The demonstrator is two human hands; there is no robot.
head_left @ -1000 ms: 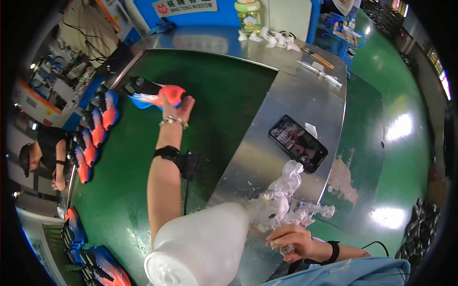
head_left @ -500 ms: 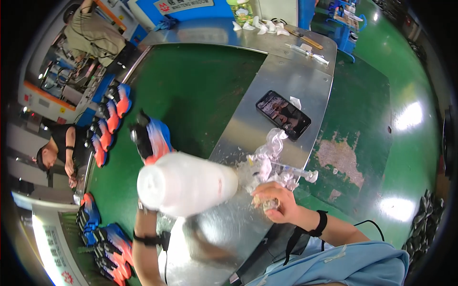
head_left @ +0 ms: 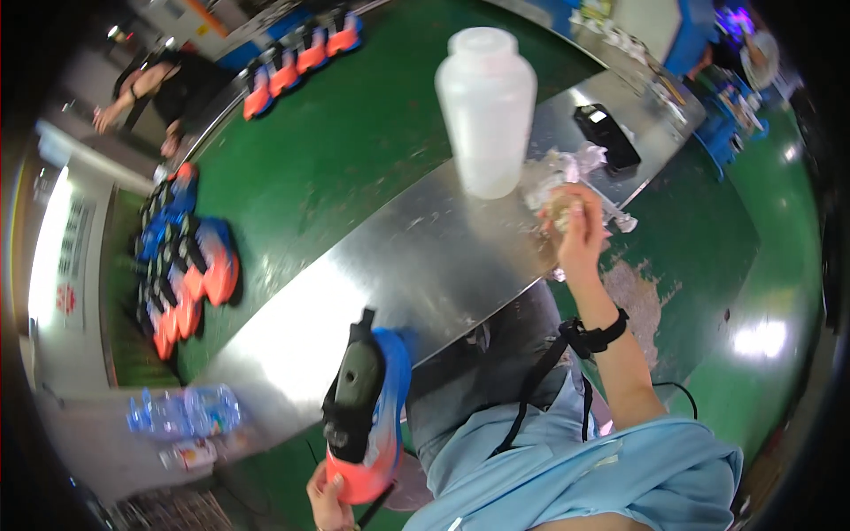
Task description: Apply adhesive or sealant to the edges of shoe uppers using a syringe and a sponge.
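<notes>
Head view, shoe [head_left: 370, 411] near bench edge [head_left: 476, 321] (held)

PLACE: looking like a shoe-factory workshop | matching blue-black-coral sneakers [head_left: 312, 59] are lining a green work surface [head_left: 354, 133] | steel worktop [head_left: 381, 252] is running alongside | co-worker in black [head_left: 190, 84] is occupying the far side | worn green floor [head_left: 708, 257] is showing

Light is strong but uneven: white glare burns out the metal worktop [head_left: 443, 274] toward the left, and a hot reflection sits on the green floor [head_left: 713, 301]. A violet-blue glow [head_left: 735, 21] shows at upper right. The clustered sneakers [head_left: 215, 265] and the held sneaker [head_left: 361, 473] look soft. Fisheye distortion bends straight edges; the corners fall to black.
</notes>
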